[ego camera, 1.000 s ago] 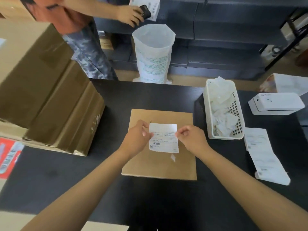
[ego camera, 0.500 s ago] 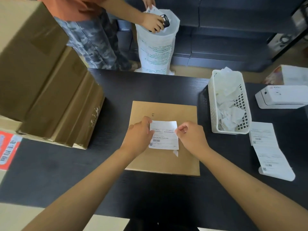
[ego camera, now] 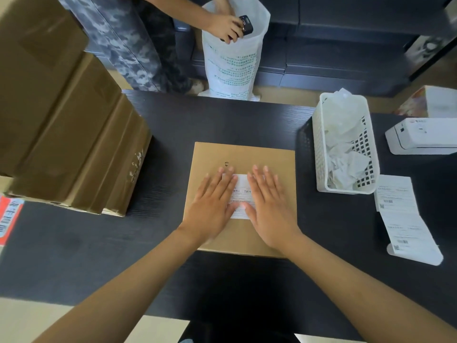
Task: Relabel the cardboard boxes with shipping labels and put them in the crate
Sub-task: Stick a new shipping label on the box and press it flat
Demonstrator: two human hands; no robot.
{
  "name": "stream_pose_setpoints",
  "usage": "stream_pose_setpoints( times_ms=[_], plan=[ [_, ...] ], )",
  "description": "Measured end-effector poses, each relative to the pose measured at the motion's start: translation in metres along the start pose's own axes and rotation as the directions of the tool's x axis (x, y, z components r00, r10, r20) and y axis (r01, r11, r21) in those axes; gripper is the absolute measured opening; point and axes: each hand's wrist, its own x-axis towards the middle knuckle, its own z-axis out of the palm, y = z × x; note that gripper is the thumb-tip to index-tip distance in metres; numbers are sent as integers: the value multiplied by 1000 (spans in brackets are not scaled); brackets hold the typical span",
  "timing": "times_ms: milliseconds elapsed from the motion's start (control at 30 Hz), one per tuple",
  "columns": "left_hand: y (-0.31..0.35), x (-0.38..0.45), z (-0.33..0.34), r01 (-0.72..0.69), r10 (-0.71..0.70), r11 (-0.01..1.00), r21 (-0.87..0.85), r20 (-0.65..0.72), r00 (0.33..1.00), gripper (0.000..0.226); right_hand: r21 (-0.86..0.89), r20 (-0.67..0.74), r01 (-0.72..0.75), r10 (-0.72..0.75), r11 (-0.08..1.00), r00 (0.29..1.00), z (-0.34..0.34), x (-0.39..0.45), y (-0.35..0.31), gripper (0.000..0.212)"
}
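Half a second ago both hands pinched the label's edges; now the left hand [ego camera: 213, 206] and right hand [ego camera: 268, 206] lie flat, fingers straight, smoothing the label [ego camera: 241, 194] onto the box [ego camera: 243, 154] mid-worktop [ego camera: 222, 115]. Looks stuck, probably; crate's next.

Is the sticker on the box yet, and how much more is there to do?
Nearly. The white label already lies flat on the cardboard box. Right now the left hand and right hand press it down with straight fingers. The box sits on the black table, so it is not packed away yet. More printed labels wait on the right, and a stack of boxes stands on the left.
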Motion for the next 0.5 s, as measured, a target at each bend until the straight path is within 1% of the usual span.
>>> stream_pose_setpoints(
  times_ms=[67, 133, 267, 333, 400, 500],
  plan=[
    [-4, -2, 6, -15, 14, 1000, 27, 16, 1000, 60, -71, 27, -6, 8, 997, 1000, 8, -1, 3, 67],
    [-6, -2, 10, -18, 18, 999, 34, 3, 1000, 61, -100, 19, -20, 22, 995, 1000, 12, -1, 4, 68],
    [-3, -3, 12, 29, -29, 999, 20, -16, 999, 65, -107, -13, -61, 60, 992, 998, 15, -1, 3, 71],
    [-4, -4, 10, 65, -65, 998, 16, -26, 998, 68, -99, -27, -112, 110, 989, 994, 15, -2, 4, 74],
    [-5, -7, 9, 100, -98, 994, 50, -40, 994, 69, -90, -39, -158, 155, 983, 987, 15, -3, 5, 76],
    [-5, -8, 6, 137, -135, 988, 70, -43, 990, 66, -101, -40, -174, 170, 980, 985, 16, -3, 5, 72]
  ],
)
